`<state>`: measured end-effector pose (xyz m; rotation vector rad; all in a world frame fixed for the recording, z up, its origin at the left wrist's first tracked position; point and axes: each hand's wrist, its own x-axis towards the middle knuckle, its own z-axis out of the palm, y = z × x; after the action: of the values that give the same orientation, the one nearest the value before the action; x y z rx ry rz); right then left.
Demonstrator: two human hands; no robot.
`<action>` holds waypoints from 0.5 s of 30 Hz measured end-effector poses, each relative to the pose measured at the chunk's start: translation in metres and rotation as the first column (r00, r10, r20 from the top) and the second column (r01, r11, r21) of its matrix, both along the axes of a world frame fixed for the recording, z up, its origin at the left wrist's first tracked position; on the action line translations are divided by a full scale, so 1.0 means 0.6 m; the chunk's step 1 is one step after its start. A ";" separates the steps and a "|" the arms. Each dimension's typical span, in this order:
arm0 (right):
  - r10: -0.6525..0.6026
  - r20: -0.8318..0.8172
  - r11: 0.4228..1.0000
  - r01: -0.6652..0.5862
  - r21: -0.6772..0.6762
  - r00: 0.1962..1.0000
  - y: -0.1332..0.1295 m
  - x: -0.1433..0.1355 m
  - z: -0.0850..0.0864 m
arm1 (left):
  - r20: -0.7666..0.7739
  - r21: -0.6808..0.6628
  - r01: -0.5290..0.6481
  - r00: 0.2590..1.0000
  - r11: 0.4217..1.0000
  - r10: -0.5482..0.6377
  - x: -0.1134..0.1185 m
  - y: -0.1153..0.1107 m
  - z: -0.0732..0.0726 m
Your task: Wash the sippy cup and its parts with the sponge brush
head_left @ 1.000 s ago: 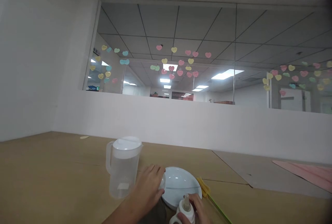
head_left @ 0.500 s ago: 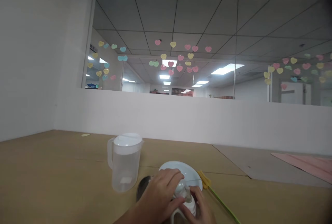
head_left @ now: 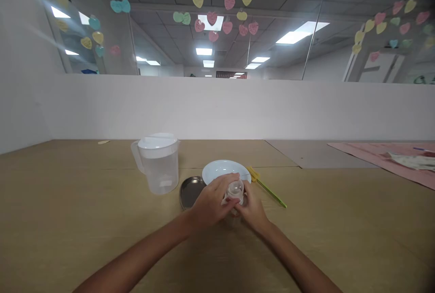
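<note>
Both hands close around a baby bottle (head_left: pixel 235 189) with a clear domed top, held over the table in front of a white bowl (head_left: pixel 212 168). My left hand (head_left: pixel 211 199) wraps the bottle's left side, its thumb across the front. My right hand (head_left: pixel 253 207) grips the other side, fingers bent around it. Most of the bottle's body is hidden by the hands. Just left of my left hand lies a round metal dish (head_left: pixel 190 189). A brush with a yellow sponge head and green handle (head_left: pixel 272 192) rests to the right of the bowl.
A lidded translucent pitcher (head_left: pixel 161 170) with liquid stands left of the dish. Farther back on the brown table (head_left: pixel 102 220) is a small flat pale piece (head_left: pixel 103 142). A pink cloth (head_left: pixel 370 157) lies at the right. A white wall (head_left: pixel 163 107) with windows rises behind.
My view has tilted down, so the table and both forearms show more. The hands remain on the bottle, and its domed top now faces me more.
</note>
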<state>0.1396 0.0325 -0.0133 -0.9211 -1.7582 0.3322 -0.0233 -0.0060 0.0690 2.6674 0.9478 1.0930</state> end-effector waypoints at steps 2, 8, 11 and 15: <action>-0.019 0.019 1.000 0.018 0.007 1.000 -0.002 0.000 0.001 | 0.028 -0.062 0.020 0.999 0.998 -0.018 0.002 0.002 -0.002; -0.059 0.052 0.998 0.058 0.022 0.997 -0.009 0.000 -0.001 | 0.124 -0.290 0.151 0.985 0.945 -0.120 0.007 0.004 -0.006; -0.103 0.086 0.990 0.094 0.109 0.991 -0.008 0.000 -0.012 | 0.174 -0.387 0.194 0.975 0.902 -0.135 0.010 0.001 -0.007; -0.226 0.127 0.956 0.195 0.221 0.966 -0.004 -0.001 -0.024 | 0.197 -0.471 0.188 0.975 0.862 -0.105 0.010 0.000 -0.008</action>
<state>0.1387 0.0300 -0.0274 -0.9924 -1.7726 -0.0606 -0.0171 -0.0059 0.0644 2.1610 0.8360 0.8802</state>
